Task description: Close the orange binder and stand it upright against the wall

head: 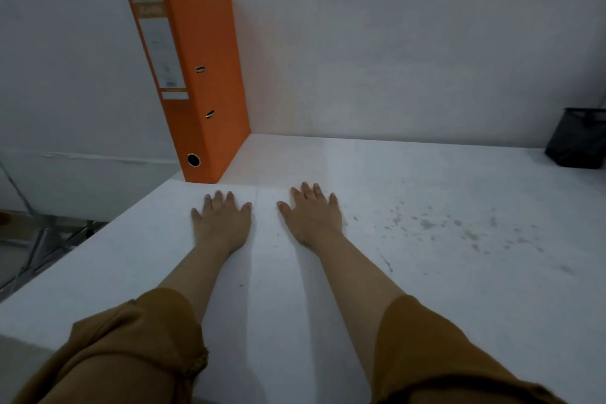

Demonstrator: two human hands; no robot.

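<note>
Fingers [216,198] of the left hand [223,223] are spread flat on the counter [426,272], palm down, released, grasping nothing; the right hand [313,218] is the same, fingers splayed and empty, just beside the left, both near the counter's middle and a little back from the far left corner. Only the head view here. The orange binder [210,75] is shut and stands on its bottom edge at the far left corner of the counter, back edge against the wall [393,43], spine facing the camera. It looks tilted, but that may be the wide-angle lens; can't tell for sure. Judgement: task looks done, binder closed and upright against the wall, hands clear of it, nothing visibly left apart from maybe checking it stays put. Materials: binder is rigid board with a matte orange cover, box-shaped lever-arch type, pale paper label down the spine, round finger hole ringed in metal near the bottom, two small metal slots on the side cover. Counter is flat, white and matte, with grey specks and scuffs on the right part. Wall is plain, pale and slightly mottled. A black mesh bin [578,138] sits at the far right edge. Rolled-up mustard sleeves [137,338] look like soft fabric.
</note>
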